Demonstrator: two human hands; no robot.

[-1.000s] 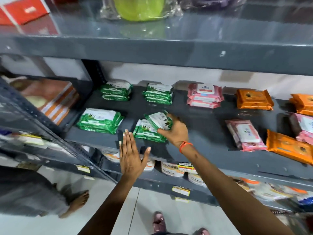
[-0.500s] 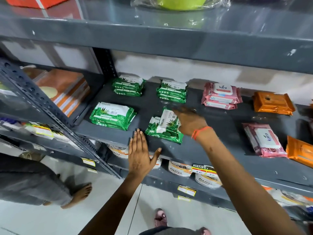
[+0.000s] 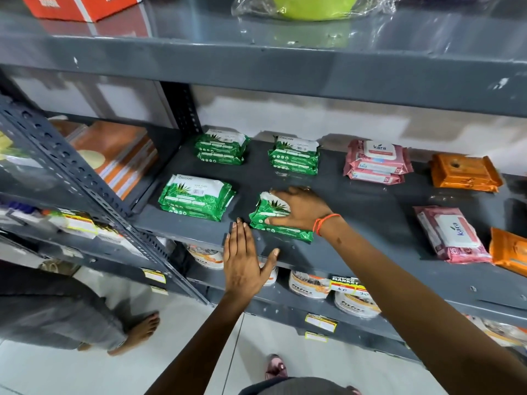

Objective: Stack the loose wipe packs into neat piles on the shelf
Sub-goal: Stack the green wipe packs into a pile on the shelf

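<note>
- A moment before, our right hand had held the top green pack tilted; it now lay flat on the lower green pack, front-middle of the shelf.
- That hand still gripped it, thumb on the near edge and fingers on the far edge.
- Our left hand stayed flat and open beside the pile.
- We judged this pile nearly squared.

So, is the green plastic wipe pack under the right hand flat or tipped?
Flat: the green plastic wipe pack rests on a lower green pack, gripped by the right hand.
</note>
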